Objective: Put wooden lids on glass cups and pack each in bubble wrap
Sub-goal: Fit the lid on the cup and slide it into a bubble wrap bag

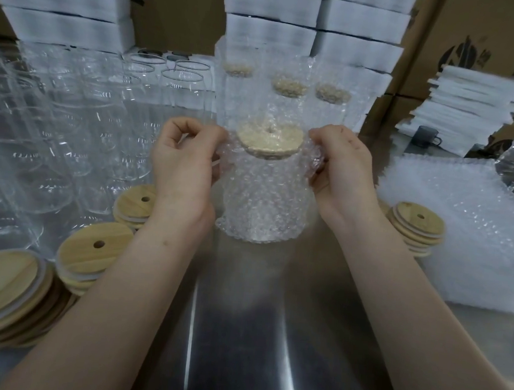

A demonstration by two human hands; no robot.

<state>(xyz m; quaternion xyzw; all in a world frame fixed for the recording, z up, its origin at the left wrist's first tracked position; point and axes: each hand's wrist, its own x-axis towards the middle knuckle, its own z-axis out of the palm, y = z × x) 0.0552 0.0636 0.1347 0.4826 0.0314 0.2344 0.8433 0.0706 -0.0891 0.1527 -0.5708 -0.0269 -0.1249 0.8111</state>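
Above the steel tabletop (246,334), both hands (187,160) (343,171) pinched the soft bubble wrap (265,195) beside the lid (269,140) of the upright, probably fragile, slippery glass cup.

Wrapped cup (263,192): on counter (248,318), between the fingers (214,135). Left of fingers: empty cups (68,134), lid stacks (95,255). Right: bubble-wrap sheets (479,233), lids (416,227). Behind: wrapped cups (289,92), boxes (481,37).
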